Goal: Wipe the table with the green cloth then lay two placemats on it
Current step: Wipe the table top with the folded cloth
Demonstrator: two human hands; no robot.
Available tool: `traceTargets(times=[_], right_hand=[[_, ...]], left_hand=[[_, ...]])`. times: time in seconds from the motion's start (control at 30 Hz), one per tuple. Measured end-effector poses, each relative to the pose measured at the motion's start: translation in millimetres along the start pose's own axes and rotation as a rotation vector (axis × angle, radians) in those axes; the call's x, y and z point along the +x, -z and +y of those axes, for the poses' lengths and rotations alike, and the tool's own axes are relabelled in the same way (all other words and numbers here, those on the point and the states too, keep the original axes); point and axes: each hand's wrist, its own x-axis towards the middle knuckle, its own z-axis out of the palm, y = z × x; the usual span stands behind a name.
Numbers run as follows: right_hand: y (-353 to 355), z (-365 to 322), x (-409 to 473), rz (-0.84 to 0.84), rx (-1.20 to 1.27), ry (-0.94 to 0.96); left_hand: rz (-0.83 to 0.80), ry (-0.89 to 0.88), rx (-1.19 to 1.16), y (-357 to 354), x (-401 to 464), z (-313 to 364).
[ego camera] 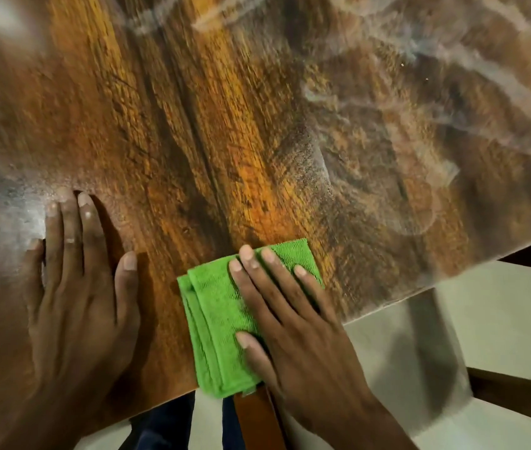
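A folded green cloth [217, 316] lies on the wooden table [212, 125] at its near edge, its lower end reaching just past the edge. My right hand [293, 329] presses flat on the cloth's right half with straight fingers. To the left of the cloth, my left hand [76, 287] rests flat on the bare tabletop, fingers straight and spread a little. Pale dusty smears cover the table's right part and far left. No placemats are in view.
The table's near edge runs diagonally from lower left to upper right. Beyond it lies a pale tiled floor [491, 313], with dark wooden chair parts [517, 391] at the right and a brown wooden piece [257, 420] below the cloth.
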Motion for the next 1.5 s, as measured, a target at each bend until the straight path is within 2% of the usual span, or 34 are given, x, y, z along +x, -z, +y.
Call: traceTargets(times=[0.13, 0.23, 0.37, 0.47, 0.57, 0.77, 0.87, 0.97, 1.17, 1.4, 1.5], right_hand=[[5.0, 17.3, 17.5, 0.064, -0.005, -0.063], [20.2, 55.0, 64.5, 0.150, -0.002, -0.109], [49.5, 118.7, 152.5, 0.230, -0.059, -0.161], [60.2, 142.9, 175.2, 0.228, -0.105, -0.128], [56.1, 139.1, 148.9, 0.255, -0.125, -0.063], [21.1, 111.1, 35.6, 0.283, -0.078, -0.036], [4.7, 105.5, -9.6, 0.218, 0.014, -0.071], [3.6, 91.7, -14.7, 0.217, 0.093, -0.145], [15.3, 65.3, 38.4, 0.248, -0.024, -0.312], [52.9, 137.4, 175.8, 0.318, -0.116, -0.212], [60.8, 152.3, 189.3, 0.311, -0.119, -0.185]], left_hand=[[0.002, -0.002, -0.033, -4.0, 2.6, -2.2], [0.009, 0.012, -0.033, 0.7, 4.5, 11.8], [0.005, -0.069, -0.081, 5.0, 15.8, 66.8], [0.056, -0.128, -0.103, -7.6, 44.6, 110.6], [0.073, -0.087, -0.041, -24.0, 65.9, 130.0], [0.043, -0.075, 0.043, -35.8, 66.4, 129.0], [0.031, -0.073, 0.055, -33.2, 65.0, 130.7], [0.020, -0.068, 0.072, -32.1, 63.8, 128.7], [0.003, -0.072, 0.078, -30.7, 64.8, 129.1], [0.003, -0.083, 0.088, -28.3, 65.5, 124.3], [-0.010, -0.099, 0.052, -27.1, 67.9, 126.4]])
